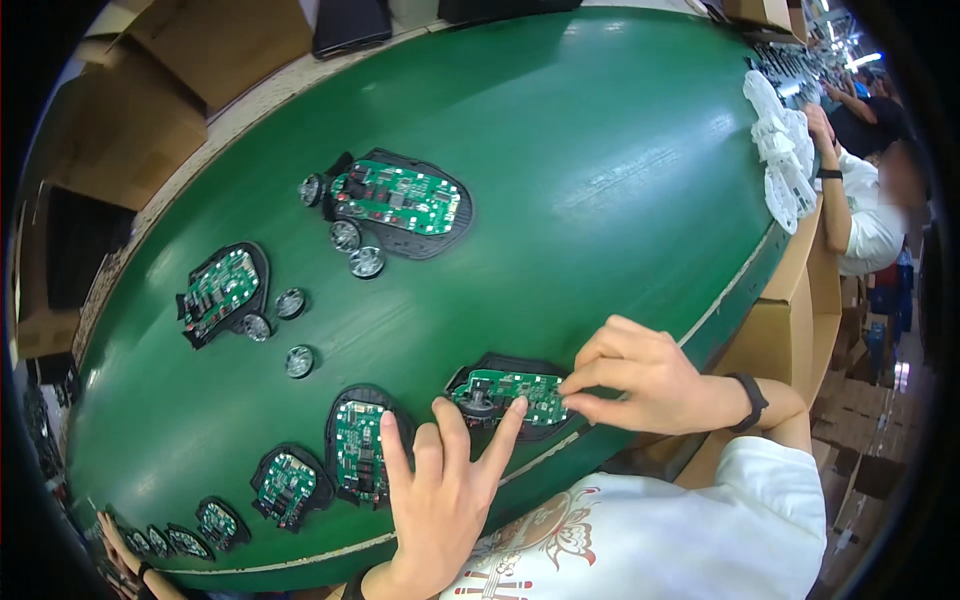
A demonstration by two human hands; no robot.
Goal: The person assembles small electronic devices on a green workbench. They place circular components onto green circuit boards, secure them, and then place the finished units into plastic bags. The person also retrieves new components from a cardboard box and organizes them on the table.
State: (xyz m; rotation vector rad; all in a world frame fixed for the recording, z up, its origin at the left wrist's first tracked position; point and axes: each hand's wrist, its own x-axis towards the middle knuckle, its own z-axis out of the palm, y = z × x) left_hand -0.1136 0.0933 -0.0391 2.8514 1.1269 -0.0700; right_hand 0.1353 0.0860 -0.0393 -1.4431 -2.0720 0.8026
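In front of me lies a black mouse-shaped shell [500, 361] with a green circuit board [541, 393] in it. A dark scroll wheel [478, 402] sits at the board's left end. My left hand [440, 495] has its fingers spread, holding nothing; its index fingertip rests on the board and another fingertip is by the wheel. My right hand [645, 380] is closed in a pinch at the board's right end. What is between those fingertips, if anything, is too small to tell. Left of this unit lies a similar shell with a board [362, 435], partly behind my left fingers.
More shells with boards [290, 487] line the near edge of the green table [560, 260]. Farther units [400, 195] have loose wheels [300, 361] beside them. White plastic parts [782, 150] lie at the right end, near another person. Another person's hand [120, 548] is lower left.
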